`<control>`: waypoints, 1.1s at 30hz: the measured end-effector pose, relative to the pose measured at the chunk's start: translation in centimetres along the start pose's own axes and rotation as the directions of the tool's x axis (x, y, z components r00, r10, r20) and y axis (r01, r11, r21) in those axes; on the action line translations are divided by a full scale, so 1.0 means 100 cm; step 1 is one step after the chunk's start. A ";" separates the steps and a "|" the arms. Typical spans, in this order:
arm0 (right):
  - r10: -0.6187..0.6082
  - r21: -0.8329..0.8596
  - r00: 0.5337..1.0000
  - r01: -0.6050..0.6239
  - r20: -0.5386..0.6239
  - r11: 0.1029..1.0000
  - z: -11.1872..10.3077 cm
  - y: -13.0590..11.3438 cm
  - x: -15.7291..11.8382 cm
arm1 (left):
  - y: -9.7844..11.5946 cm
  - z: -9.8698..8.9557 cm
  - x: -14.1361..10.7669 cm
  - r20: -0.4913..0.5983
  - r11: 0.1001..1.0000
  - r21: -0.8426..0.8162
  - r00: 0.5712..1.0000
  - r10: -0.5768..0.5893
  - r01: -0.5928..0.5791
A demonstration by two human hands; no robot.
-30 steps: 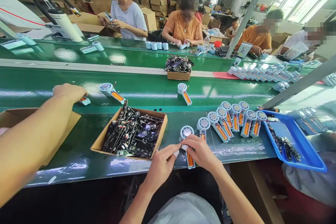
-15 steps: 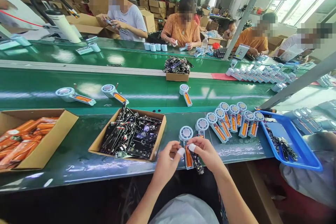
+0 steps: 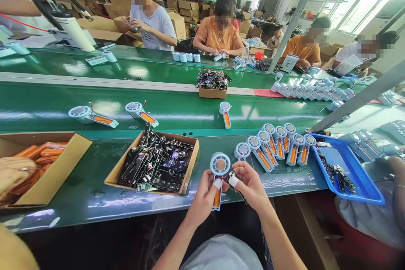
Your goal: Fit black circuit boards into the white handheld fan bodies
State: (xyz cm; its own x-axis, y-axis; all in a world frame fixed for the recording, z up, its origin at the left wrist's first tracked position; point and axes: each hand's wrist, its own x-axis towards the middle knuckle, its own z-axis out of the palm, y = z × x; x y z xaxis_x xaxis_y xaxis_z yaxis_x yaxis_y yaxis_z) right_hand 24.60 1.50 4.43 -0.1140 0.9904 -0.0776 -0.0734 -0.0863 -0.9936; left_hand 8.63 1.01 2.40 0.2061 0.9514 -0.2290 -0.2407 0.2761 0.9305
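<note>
My left hand (image 3: 205, 196) grips a light-blue round-headed device (image 3: 220, 164) by its handle, just below the head. An orange cell (image 3: 217, 199) shows in that handle. In my right hand (image 3: 249, 183), thumb and fingers pinch a narrow black circuit board (image 3: 243, 197) beside the device. Thin red wires run between the two hands; where they end is hidden by my fingers. White covers are on both thumbs. Another blue device (image 3: 242, 150) stands just behind my right hand, near several similar ones (image 3: 268, 152).
Left of my hands is a cardboard box of black boards (image 3: 107, 176); farther left, a person's hand (image 3: 15, 175) reaches into a box of orange cells (image 3: 60, 173). A blue tray (image 3: 363, 168) lies right. Devices sit on the green belt (image 3: 177, 114); people work opposite.
My left hand has lifted the device off the table and tilted its head toward me. The board in my right hand has turned. Another person's hand has entered the orange cell box.
</note>
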 end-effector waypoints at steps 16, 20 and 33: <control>0.144 -0.695 0.858 0.288 0.493 0.659 0.009 -0.038 -0.016 | 0.006 0.002 0.001 -0.097 1.000 0.009 0.995 -0.013 0.014; 0.174 -0.444 0.909 0.014 0.379 0.896 0.010 -0.018 -0.014 | 0.002 -0.003 -0.005 -0.047 0.994 -0.085 0.996 -0.078 0.074; 0.097 -0.016 0.991 -0.096 0.096 0.995 0.026 0.015 -0.025 | 0.000 0.005 -0.012 0.016 0.999 -0.010 0.999 0.052 -0.052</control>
State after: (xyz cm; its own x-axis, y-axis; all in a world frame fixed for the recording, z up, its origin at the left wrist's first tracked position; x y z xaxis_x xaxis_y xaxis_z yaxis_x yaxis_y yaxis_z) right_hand 22.20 -1.39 3.34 -0.2151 0.9625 -0.1656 -0.0464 -0.1795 -0.9827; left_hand 8.83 -0.23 2.79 0.2079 0.9623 -0.1756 -0.2606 0.2275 0.9383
